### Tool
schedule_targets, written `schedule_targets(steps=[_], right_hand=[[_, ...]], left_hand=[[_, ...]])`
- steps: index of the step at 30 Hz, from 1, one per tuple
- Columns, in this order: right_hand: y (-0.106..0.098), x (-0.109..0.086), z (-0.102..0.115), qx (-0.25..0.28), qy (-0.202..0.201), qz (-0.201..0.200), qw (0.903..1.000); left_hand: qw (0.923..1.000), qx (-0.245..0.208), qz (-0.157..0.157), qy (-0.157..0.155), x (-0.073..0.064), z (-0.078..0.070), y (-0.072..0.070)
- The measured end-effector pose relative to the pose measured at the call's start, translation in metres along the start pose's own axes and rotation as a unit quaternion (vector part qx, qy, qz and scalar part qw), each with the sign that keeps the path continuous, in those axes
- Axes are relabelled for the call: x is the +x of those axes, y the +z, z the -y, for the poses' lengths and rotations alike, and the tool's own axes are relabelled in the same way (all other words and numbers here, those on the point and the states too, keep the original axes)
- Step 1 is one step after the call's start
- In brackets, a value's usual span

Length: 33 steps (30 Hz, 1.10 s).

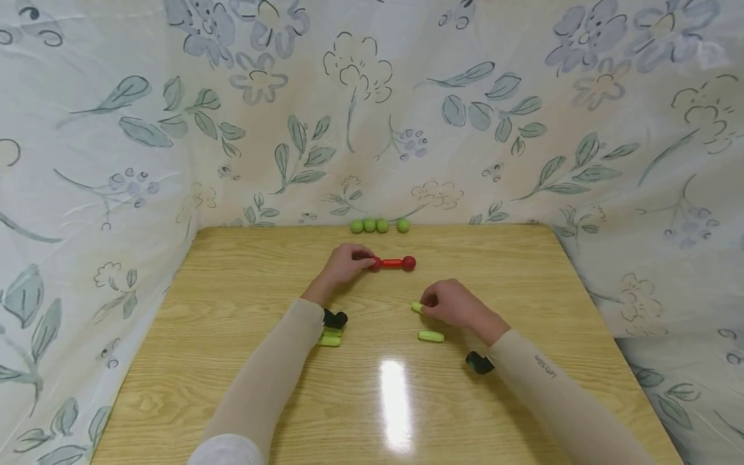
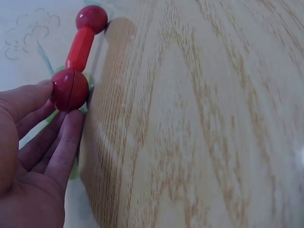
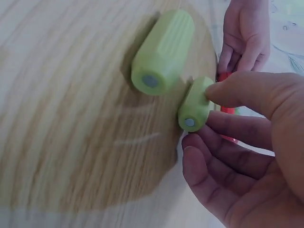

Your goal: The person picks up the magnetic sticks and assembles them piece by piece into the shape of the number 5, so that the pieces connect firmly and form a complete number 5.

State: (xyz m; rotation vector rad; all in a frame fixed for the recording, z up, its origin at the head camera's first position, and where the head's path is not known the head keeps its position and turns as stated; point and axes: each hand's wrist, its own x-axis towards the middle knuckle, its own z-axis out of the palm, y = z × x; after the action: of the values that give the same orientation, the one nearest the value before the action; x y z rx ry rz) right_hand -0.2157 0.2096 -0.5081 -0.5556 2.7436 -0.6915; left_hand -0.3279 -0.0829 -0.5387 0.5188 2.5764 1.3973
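Note:
My left hand [image 1: 347, 261] pinches a glossy red ball [image 2: 70, 90] between thumb and fingers. From that ball a short red rod [image 1: 392, 263] runs to a second red ball [image 1: 409, 263], the three joined in a line near the back of the table. Nearer and to the right, my right hand [image 1: 456, 302] holds a light green rod [image 3: 194, 104] between thumb and fingers, its end showing a round silvery disc. Beside it another light green rod [image 1: 431, 336], ribbed along its side, lies on the wood with a similar disc at one end.
Several green balls [image 1: 369, 225] line the back edge of the wooden table [image 1: 244, 258]. More light green rods [image 1: 330, 340] lie by the left forearm, partly covered by the sleeve and a black wrist camera [image 1: 335, 319]. Flowered cloth [image 1: 372, 129] hangs behind and at the sides.

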Motion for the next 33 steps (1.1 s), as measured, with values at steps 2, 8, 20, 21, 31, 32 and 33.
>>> schedule_targets(steps=[2,8,20,21,31,32,33], right_hand=[[-0.001,-0.001,0.0,-0.003,-0.004,0.0,1.0],[-0.006,-0.008,-0.01,0.027,-0.042,0.028,0.9983],[-0.005,-0.007,-0.031,0.09,-0.098,0.069,0.9888],[-0.004,-0.007,-0.032,0.09,-0.099,0.066,0.9888],[0.003,-0.008,-0.036,0.097,-0.095,0.041,0.99],[0.003,-0.008,-0.036,0.098,-0.095,0.039,0.9899],[0.004,-0.008,-0.036,0.101,-0.093,0.038,0.9898]], left_hand=[[1.0,0.0,0.0,0.0,0.0,0.0,-0.001],[1.0,0.0,0.004,-0.001,0.0,-0.002,-0.001],[1.0,0.003,0.005,-0.002,0.0,0.002,0.0],[1.0,0.001,0.004,-0.002,0.0,0.002,0.0],[0.9999,-0.013,0.0,-0.01,-0.001,0.001,0.001],[0.9998,-0.016,0.0,-0.012,-0.001,0.0,0.001],[0.9998,-0.018,-0.001,-0.014,-0.001,0.0,0.001]])
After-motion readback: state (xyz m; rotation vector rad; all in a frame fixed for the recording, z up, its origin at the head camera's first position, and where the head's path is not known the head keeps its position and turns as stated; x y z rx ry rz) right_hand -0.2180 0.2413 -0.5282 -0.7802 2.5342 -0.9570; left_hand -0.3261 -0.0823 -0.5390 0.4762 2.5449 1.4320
